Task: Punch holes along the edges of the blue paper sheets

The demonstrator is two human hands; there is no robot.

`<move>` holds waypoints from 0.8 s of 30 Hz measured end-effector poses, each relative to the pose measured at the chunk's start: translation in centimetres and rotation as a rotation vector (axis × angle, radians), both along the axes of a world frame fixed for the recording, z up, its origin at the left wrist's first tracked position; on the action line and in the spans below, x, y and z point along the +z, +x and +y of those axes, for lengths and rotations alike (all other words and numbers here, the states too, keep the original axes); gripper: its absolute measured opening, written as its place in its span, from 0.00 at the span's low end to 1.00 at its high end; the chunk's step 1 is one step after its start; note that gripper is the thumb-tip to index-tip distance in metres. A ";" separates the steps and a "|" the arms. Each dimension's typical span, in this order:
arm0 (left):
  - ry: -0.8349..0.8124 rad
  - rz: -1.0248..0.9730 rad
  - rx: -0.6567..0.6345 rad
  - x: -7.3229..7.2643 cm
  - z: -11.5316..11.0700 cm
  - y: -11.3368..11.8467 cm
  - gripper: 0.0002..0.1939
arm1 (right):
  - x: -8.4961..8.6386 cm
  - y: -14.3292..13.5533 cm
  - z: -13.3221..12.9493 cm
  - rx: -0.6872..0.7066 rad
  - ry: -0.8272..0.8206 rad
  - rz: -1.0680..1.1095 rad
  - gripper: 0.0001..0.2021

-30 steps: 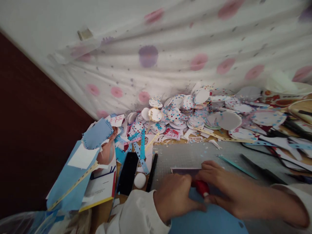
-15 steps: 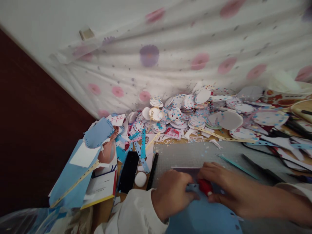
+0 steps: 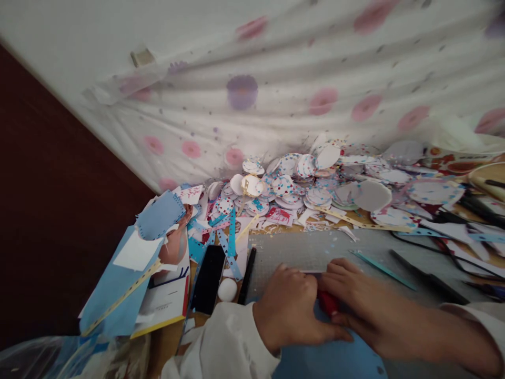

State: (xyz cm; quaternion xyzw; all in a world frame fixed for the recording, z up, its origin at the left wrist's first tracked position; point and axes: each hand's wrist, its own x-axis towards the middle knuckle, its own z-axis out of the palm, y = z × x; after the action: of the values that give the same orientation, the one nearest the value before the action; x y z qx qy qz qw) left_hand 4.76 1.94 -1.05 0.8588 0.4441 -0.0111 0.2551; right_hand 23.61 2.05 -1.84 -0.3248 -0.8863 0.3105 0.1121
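Observation:
A blue paper sheet (image 3: 327, 358) lies in front of me on the grey cutting mat (image 3: 284, 245), with small holes near its right edge. My left hand (image 3: 294, 305) is closed at the sheet's upper part, fingers curled and thumb stretched across the paper. Close beside it, my right hand (image 3: 363, 302) grips a small red tool (image 3: 328, 302) over the sheet. Fingers cover most of this tool, so its kind is hidden. A dark strip with a pale edge shows just beyond the hands.
Right of the hands lie a turquoise stick (image 3: 382, 269) and a black knife-like tool (image 3: 428, 276). On the left are a black pen (image 3: 247, 276), a white round case (image 3: 228, 290), a phone (image 3: 209, 279) and blue paper (image 3: 114, 284). Paper discs (image 3: 284, 185) pile up along the curtained wall.
My left hand has shifted right, up against the red tool, and its thumb now reaches across the blue sheet. The right hand stays on the tool, having moved slightly left.

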 end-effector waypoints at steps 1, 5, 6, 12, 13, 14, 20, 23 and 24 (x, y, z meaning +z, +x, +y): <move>0.002 -0.020 -0.011 -0.2 0.1 0.0 0.32 | 0.0 0.0 0.0 -0.001 -0.015 -0.014 0.06; 0.013 -0.105 -0.018 -1.0 0.4 -0.4 0.27 | 0.1 0.1 -0.1 -0.008 -0.050 -0.066 0.09; 0.018 -0.119 -0.021 -1.0 0.4 -0.5 0.26 | 0.0 0.1 -0.1 -0.005 -0.051 -0.071 0.10; 0.028 -0.122 0.016 -1.2 0.2 -0.5 0.24 | -0.9 0.0 0.4 0.048 -0.027 -0.087 0.13; 0.018 -0.114 0.034 -1.3 0.2 -0.5 0.26 | -1.0 0.0 0.5 0.050 -0.024 -0.092 0.13; 0.003 -0.109 0.057 -1.3 0.1 -0.6 0.27 | -1.0 -0.1 0.6 0.052 -0.020 -0.094 0.13; -0.125 -0.055 0.101 -1.3 0.0 -1.6 0.32 | -0.2 0.4 1.1 0.062 -0.091 -0.063 0.07; -0.133 -0.042 0.085 -1.0 -0.1 -2.0 0.22 | 0.0 1.3 1.1 0.051 -0.092 -0.059 0.07; -0.138 -0.034 0.086 -0.9 -0.1 -2.1 0.21 | -0.1 1.6 1.1 0.047 -0.081 -0.052 0.08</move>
State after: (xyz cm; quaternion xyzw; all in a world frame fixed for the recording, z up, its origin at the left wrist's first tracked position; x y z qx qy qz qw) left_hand 2.68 1.80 -1.94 0.8195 0.4743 -0.0159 0.3213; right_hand 25.17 3.19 -1.99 -0.3161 -0.8830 0.3401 0.0686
